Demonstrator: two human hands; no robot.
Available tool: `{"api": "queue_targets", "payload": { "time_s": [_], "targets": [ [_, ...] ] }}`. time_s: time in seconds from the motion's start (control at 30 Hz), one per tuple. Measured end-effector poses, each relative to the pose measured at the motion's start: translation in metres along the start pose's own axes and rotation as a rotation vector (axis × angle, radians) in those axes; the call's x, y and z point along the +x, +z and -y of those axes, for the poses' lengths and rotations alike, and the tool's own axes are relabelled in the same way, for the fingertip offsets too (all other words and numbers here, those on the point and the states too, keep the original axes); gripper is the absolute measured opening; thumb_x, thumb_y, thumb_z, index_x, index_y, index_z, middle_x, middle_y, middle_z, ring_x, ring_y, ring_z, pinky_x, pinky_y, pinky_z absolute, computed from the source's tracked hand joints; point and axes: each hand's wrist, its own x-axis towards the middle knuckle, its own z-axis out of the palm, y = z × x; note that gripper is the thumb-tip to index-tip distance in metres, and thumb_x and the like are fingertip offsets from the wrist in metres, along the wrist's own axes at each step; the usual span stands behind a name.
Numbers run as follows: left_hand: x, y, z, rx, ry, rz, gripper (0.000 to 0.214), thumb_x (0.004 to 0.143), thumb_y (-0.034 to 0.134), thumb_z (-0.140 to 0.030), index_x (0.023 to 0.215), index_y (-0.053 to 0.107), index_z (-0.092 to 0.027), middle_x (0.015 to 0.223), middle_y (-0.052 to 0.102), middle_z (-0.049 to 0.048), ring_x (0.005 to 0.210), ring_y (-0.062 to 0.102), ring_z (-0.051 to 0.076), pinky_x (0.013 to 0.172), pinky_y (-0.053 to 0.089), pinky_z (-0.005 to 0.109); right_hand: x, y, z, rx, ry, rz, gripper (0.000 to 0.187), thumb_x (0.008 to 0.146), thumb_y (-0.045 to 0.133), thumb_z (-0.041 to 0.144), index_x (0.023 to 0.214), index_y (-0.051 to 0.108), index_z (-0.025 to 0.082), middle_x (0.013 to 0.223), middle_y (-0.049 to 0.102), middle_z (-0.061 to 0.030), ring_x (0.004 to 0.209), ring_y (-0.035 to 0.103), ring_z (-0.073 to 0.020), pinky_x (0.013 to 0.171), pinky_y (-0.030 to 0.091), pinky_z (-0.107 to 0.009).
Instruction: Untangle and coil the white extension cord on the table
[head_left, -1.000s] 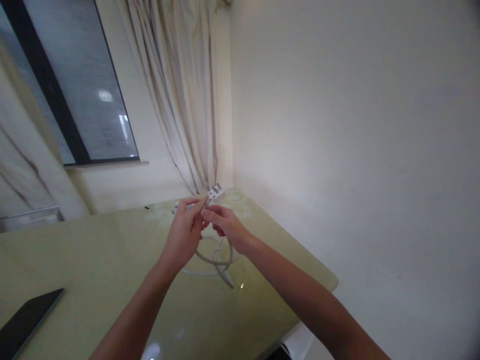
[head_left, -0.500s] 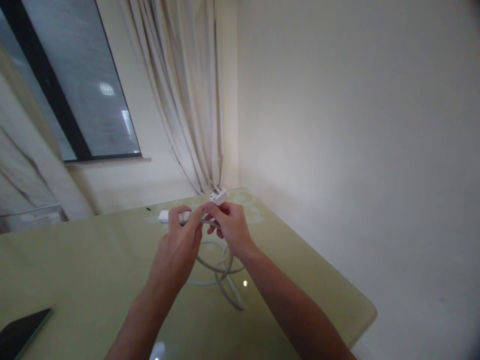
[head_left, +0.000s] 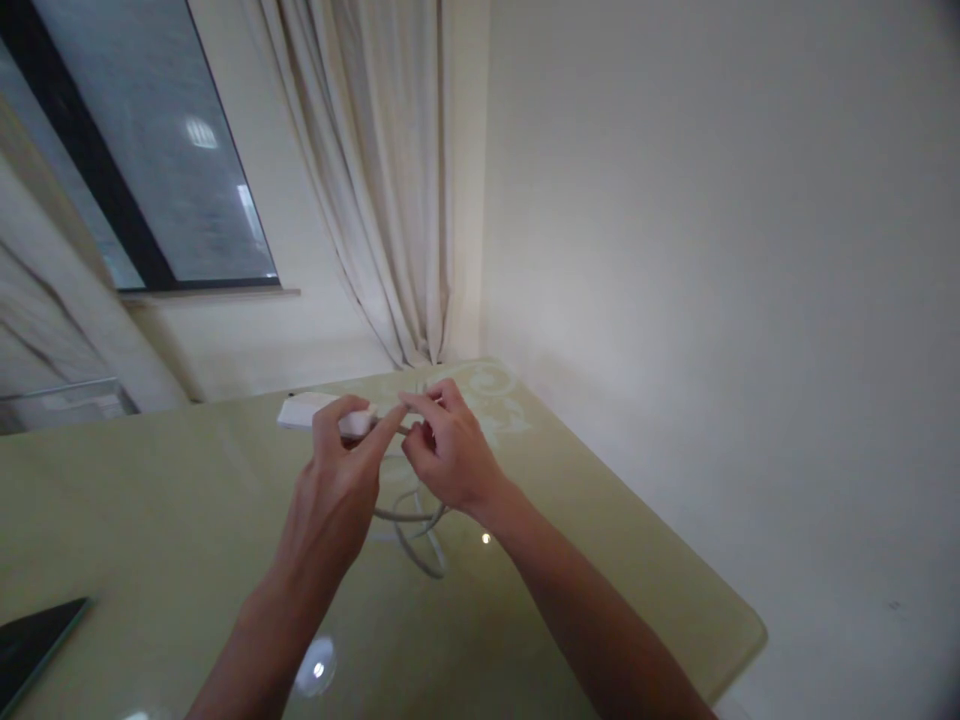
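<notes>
My left hand (head_left: 337, 485) is closed around the end of a white power strip (head_left: 300, 411), held above the table with its far end sticking out to the left. A grey-white cable (head_left: 411, 517) runs from the strip's right end to my right hand (head_left: 454, 455) and hangs in loose loops below both hands. The right hand's thumb and fingers are bent around the cable, close to my left fingertips. The plug on the cable is hidden now behind the right hand's fingers.
The pale green glossy table (head_left: 187, 520) has a rounded corner at the right. A dark flat device (head_left: 37, 645) lies at its left front edge. A plain wall (head_left: 712, 300) borders the right side; a curtain (head_left: 382, 180) and a window (head_left: 172, 150) are behind.
The plug has gone from view behind my right hand, whose fingers have turned over the cable. The power strip shows more to the left, and the hanging loops look smaller.
</notes>
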Motion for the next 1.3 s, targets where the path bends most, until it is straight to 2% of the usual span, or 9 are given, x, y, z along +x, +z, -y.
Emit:
{"api": "queue_targets", "payload": {
  "time_s": [0.17, 0.27, 0.4, 0.6, 0.77, 0.87, 1.03, 1.17, 1.3],
  "targets": [
    [0.002, -0.015, 0.011, 0.01, 0.022, 0.02, 0.063, 0.087, 0.05, -0.003, 0.137, 0.066, -0.039, 0.139, 0.045, 0.0073, 0.088, 0.062, 0.017, 0.063, 0.052, 0.024, -0.003, -0.018, 0.013, -0.119, -0.145, 0.127, 0.051, 0.083, 0.07, 0.028, 0.133, 0.062, 0.018, 0.129, 0.053, -0.0112, 0.113, 0.052, -0.0246, 0.105, 0.048, -0.041],
    [0.004, -0.02, 0.013, 0.044, 0.047, 0.017, 0.059, 0.091, 0.047, -0.006, 0.137, 0.066, -0.037, 0.137, 0.046, 0.008, 0.088, 0.061, 0.018, 0.063, 0.053, 0.026, -0.003, -0.017, 0.016, -0.245, -0.174, 0.154, 0.046, 0.084, 0.064, 0.015, 0.13, 0.062, 0.013, 0.126, 0.056, -0.0136, 0.114, 0.051, -0.0264, 0.105, 0.048, -0.042],
    [0.008, -0.023, 0.012, -0.043, 0.095, -0.024, 0.039, 0.099, 0.05, -0.019, 0.128, 0.071, -0.035, 0.134, 0.047, 0.0088, 0.093, 0.063, 0.02, 0.069, 0.056, 0.03, 0.001, -0.017, 0.01, -0.327, -0.236, 0.18, 0.033, 0.089, 0.055, 0.005, 0.117, 0.069, 0.014, 0.113, 0.063, -0.0114, 0.107, 0.053, -0.0254, 0.101, 0.049, -0.04],
    [0.013, -0.037, 0.017, -0.249, 0.152, 0.05, 0.033, 0.104, 0.048, -0.028, 0.128, 0.071, -0.029, 0.144, 0.045, 0.0123, 0.131, 0.055, 0.03, 0.101, 0.056, 0.045, 0.004, -0.033, 0.003, -0.188, -0.318, 0.293, 0.024, 0.098, 0.055, 0.009, 0.112, 0.072, 0.018, 0.111, 0.067, -0.0078, 0.107, 0.06, -0.0199, 0.097, 0.049, -0.032],
    [0.018, -0.05, 0.03, -0.385, 0.207, 0.16, 0.028, 0.104, 0.053, -0.031, 0.122, 0.074, -0.03, 0.138, 0.056, 0.0094, 0.13, 0.057, 0.025, 0.108, 0.052, 0.042, 0.002, -0.043, 0.001, -0.083, -0.377, 0.434, 0.023, 0.099, 0.06, 0.01, 0.116, 0.072, 0.019, 0.121, 0.069, -0.0062, 0.11, 0.065, -0.0167, 0.097, 0.05, -0.028],
    [0.017, -0.05, 0.038, -0.487, 0.137, 0.241, 0.026, 0.101, 0.058, -0.037, 0.116, 0.077, -0.029, 0.126, 0.063, 0.0087, 0.116, 0.065, 0.024, 0.099, 0.058, 0.038, 0.001, -0.047, 0.002, -0.22, -0.478, 0.386, 0.019, 0.1, 0.062, 0.017, 0.114, 0.073, 0.021, 0.119, 0.072, -0.0064, 0.106, 0.067, -0.0181, 0.094, 0.05, -0.031],
    [0.012, -0.047, 0.043, -0.823, -0.147, 0.428, 0.03, 0.099, 0.058, -0.045, 0.109, 0.08, -0.028, 0.113, 0.069, 0.0103, 0.091, 0.073, 0.023, 0.074, 0.066, 0.032, -0.004, -0.049, 0.006, -0.317, -0.618, 0.225, 0.026, 0.105, 0.057, 0.028, 0.126, 0.071, 0.033, 0.121, 0.072, -0.0033, 0.1, 0.067, -0.0168, 0.09, 0.051, -0.033],
    [0.013, -0.05, 0.039, -0.861, -0.165, 0.393, 0.028, 0.094, 0.064, -0.047, 0.098, 0.082, -0.026, 0.105, 0.071, 0.0109, 0.093, 0.073, 0.025, 0.072, 0.066, 0.03, -0.009, -0.043, 0.011, -0.302, -0.695, 0.236, 0.035, 0.105, 0.056, 0.024, 0.133, 0.067, 0.043, 0.133, 0.069, 0.0006, 0.107, 0.065, -0.0154, 0.094, 0.052, -0.032],
    [0.015, -0.049, 0.029, -0.89, -0.262, 0.341, 0.031, 0.09, 0.069, -0.05, 0.098, 0.081, -0.023, 0.103, 0.073, 0.0102, 0.091, 0.072, 0.024, 0.074, 0.065, 0.031, -0.011, -0.035, 0.009, -0.251, -0.725, 0.221, 0.024, 0.103, 0.062, 0.026, 0.12, 0.073, 0.036, 0.134, 0.07, -0.0013, 0.114, 0.065, -0.0177, 0.097, 0.053, -0.035]
  ]
}}
